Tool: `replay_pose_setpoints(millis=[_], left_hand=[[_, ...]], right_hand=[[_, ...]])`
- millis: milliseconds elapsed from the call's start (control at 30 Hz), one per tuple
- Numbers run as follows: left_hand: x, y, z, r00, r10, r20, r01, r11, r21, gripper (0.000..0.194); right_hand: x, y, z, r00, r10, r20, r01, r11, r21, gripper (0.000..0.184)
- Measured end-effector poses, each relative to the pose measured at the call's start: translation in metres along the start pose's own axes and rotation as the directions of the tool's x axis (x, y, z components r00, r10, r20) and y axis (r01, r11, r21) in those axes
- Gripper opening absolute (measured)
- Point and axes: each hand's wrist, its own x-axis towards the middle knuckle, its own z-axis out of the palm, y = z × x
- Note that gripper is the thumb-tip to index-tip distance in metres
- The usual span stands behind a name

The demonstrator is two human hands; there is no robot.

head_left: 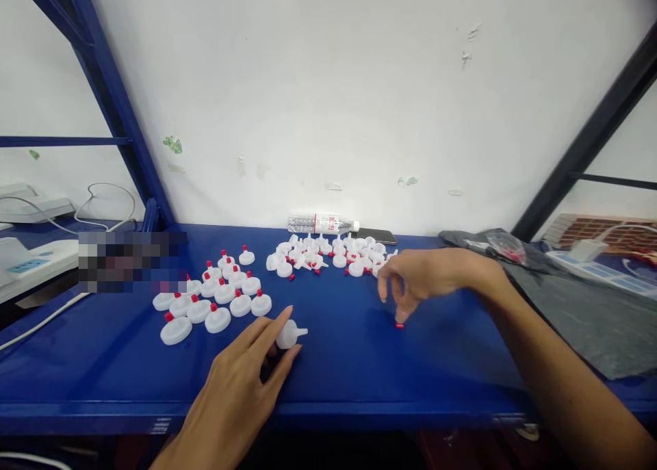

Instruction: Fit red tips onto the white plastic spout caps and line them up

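My left hand (239, 371) grips a white plastic nozzle cap (288, 334) between thumb and fingers, its thin spout pointing right and bare of any red tip. To the right, my right hand (413, 282) reaches down with bent fingers. Its fingertips pinch a small red tip cap (399, 325) at the blue tabletop. Left of centre stand several white nozzle caps with red tips (217, 319), spouts up. Farther back lies a loose pile of white nozzle caps (308, 254) mixed with small red tip caps (291, 277).
A clear plastic bottle (323, 224) lies against the wall, beside a dark phone (377, 236). At the right is a grey plastic bag (575, 312). White power strips (606, 268) and cables are at both sides. Blue metal posts (116, 94) frame the table (349, 374).
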Motion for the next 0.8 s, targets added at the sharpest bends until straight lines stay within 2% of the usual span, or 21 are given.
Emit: replay_pose_setpoints(millis=[100, 200, 267, 400, 533, 700, 800], left_hand=[[-0.001, -0.001, 0.001, 1.0, -0.013, 0.02, 0.013, 1.0, 0.0, 0.042], [-0.002, -0.001, 0.001, 1.0, -0.013, 0.026, 0.012, 1.0, 0.012, 0.041], [-0.002, -0.001, 0.001, 1.0, -0.008, 0.03, 0.007, 1.0, 0.019, 0.041], [-0.001, 0.001, -0.001, 0.999, -0.023, 0.036, 0.022, 0.999, 0.034, 0.04], [0.0, 0.001, -0.001, 0.999, -0.017, 0.037, 0.017, 1.0, 0.019, 0.039], [0.0, 0.0, 0.0, 0.998, -0.026, 0.059, 0.026, 1.0, -0.004, 0.038], [-0.001, 0.0, -0.001, 0.996, -0.05, 0.079, 0.051, 0.999, -0.009, 0.037]], right_hand=[[-0.013, 0.011, 0.017, 1.0, 0.006, -0.013, -0.006, 0.999, 0.037, 0.043], [-0.02, 0.019, 0.048, 0.991, -0.066, -0.113, 0.086, 0.979, 0.183, 0.02], [-0.023, 0.021, 0.068, 0.972, -0.124, -0.198, 0.169, 0.958, 0.231, 0.017], [-0.027, 0.019, 0.095, 0.904, -0.196, -0.379, 0.271, 0.95, 0.154, 0.022], [-0.03, 0.004, 0.115, 0.833, -0.241, -0.498, 0.326, 0.941, 0.089, 0.032], [-0.025, -0.026, 0.132, 0.792, -0.242, -0.56, 0.339, 0.938, 0.074, 0.013], [-0.017, -0.036, 0.135, 0.771, -0.265, -0.579, 0.378, 0.922, 0.081, 0.015]])
